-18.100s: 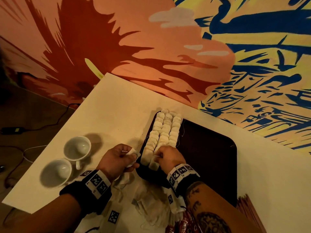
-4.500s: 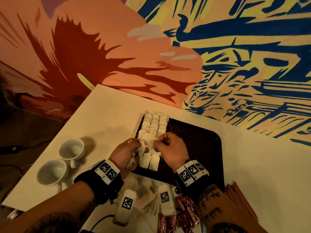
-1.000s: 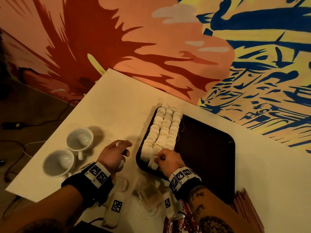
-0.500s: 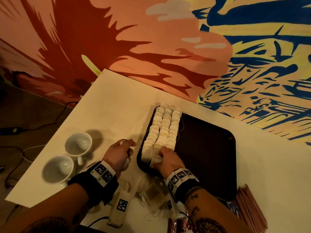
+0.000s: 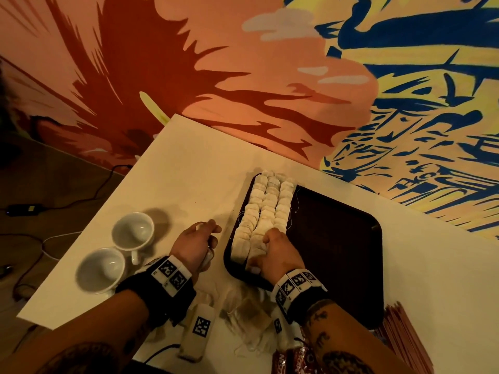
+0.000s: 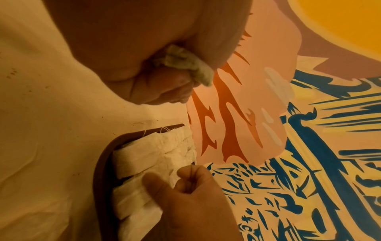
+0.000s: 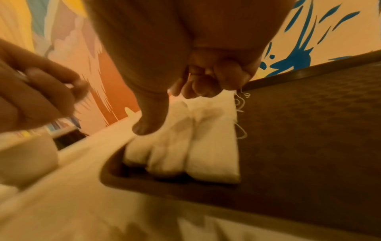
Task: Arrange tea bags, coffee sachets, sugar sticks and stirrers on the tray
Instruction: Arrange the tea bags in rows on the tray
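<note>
Two cups (image 5: 116, 252) at far left on table (image 5: 189, 171). My left hand (image 5: 193, 245) beside tray's left edge, fingers curled round crumpled tea bag (image 6: 185, 64). Three rows of tea bags (image 5: 266, 209) fill left side of dark tray (image 5: 337, 238). My right hand (image 5: 272, 255) on near end of rows, fingers curled, fingertips down on bags; can't tell if pinching one. Loose tea bags (image 5: 248, 314) by table's near edge; red sachets (image 5: 293, 360) further right, sticks (image 5: 405, 336) at far right.

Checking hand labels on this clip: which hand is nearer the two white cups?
Left. The left hand is just right of the white cups; the right hand is farther right, on the tray's tea bags.
</note>
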`<state>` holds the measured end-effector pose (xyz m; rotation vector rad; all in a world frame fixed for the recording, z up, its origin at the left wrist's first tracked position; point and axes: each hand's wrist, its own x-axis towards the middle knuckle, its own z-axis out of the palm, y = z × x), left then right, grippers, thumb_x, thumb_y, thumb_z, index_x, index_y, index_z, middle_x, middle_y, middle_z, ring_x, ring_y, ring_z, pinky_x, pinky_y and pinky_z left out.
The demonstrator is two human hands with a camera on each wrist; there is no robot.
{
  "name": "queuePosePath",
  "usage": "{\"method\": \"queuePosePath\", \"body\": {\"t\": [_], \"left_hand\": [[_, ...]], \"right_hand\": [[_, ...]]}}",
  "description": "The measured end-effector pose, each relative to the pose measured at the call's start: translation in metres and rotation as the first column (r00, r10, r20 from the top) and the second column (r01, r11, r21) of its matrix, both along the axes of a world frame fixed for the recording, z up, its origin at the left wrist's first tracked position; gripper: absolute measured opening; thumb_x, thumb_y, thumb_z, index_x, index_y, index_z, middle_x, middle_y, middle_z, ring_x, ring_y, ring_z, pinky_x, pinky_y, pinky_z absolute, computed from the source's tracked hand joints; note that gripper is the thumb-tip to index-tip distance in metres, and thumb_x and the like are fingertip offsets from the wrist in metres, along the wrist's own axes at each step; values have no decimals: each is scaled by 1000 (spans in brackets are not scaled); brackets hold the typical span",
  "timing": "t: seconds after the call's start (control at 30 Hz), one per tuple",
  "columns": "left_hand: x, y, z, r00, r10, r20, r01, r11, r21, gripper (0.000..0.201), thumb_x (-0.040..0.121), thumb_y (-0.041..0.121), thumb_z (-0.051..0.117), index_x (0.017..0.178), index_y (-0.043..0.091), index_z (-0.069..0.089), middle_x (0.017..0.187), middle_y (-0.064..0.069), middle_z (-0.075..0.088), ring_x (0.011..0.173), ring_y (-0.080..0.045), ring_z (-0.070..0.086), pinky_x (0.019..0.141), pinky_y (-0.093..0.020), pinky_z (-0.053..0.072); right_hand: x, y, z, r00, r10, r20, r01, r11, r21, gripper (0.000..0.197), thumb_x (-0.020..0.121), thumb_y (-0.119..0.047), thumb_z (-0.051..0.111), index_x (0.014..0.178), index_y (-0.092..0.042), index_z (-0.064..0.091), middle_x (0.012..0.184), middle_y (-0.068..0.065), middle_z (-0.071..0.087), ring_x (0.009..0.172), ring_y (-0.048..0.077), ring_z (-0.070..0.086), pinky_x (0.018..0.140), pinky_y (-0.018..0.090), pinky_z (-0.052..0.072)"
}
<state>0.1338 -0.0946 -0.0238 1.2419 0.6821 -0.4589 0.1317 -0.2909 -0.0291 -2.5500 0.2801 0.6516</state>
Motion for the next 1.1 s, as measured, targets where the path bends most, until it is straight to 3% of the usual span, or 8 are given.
{"method": "queuePosePath", "body": {"t": [0.17,0.3,0.43,0.53,0.63,0.8,0.97,1.1], "left_hand": [[5,-14,4,995,91,45,-95,991,90,41,102,42,39,90,7,58,62,-5,47,33,-15,33,42,-22,26],[9,-25,6,981,160,113,-177,969,170,36,101,44,43,77,20,54,78,-9,57,59,-19,50,66,-36,44],[9,-30,14,971,216,103,-220,975,26,34,101,41,45,77,19,51,72,-2,53,62,-18,51,63,-33,43],[7,-26,18,976,193,105,-201,977,77,21,96,30,57,84,15,47,82,-4,57,70,-22,57,62,-32,50],[2,-24,22,952,307,-1,-304,939,-162,28,100,36,50,82,16,47,78,-5,61,63,-20,61,54,-27,53],[-17,-36,32,981,140,131,-100,957,-273,23,92,17,67,78,18,48,87,-9,70,89,-25,70,74,-33,55],[-21,-43,30,954,125,273,-128,992,-4,38,70,11,81,61,24,47,73,-9,64,70,-24,64,68,-37,50],[-26,-39,35,912,-199,359,14,889,458,33,68,27,83,62,25,51,65,-3,68,58,-23,62,61,-36,50]], "right_hand": [[-10,29,24,992,31,123,-75,927,368,21,88,-49,67,95,-31,58,89,-13,65,79,3,60,75,26,50],[-17,49,31,992,63,108,-108,864,491,16,86,-50,69,85,-36,62,82,-9,70,76,9,66,73,32,54],[-16,45,36,991,-88,103,19,845,534,13,88,-33,72,81,-26,63,78,3,72,69,16,68,68,35,55],[-15,32,46,970,-236,63,140,748,648,9,92,-23,70,87,-17,64,87,7,74,64,13,67,51,19,48],[-16,21,52,938,-345,24,226,663,713,14,94,-20,67,99,-7,63,88,1,75,63,9,66,50,17,43],[-18,13,52,902,-430,-40,304,566,766,15,96,-20,64,106,-9,58,91,1,75,66,11,69,51,22,44],[-28,9,42,958,-280,53,175,724,668,11,93,-23,68,94,-20,58,91,-1,73,75,11,68,61,26,49],[-30,2,39,955,-215,203,46,787,616,20,93,-21,67,99,-38,58,100,-17,67,86,-7,63,79,16,47]]}}
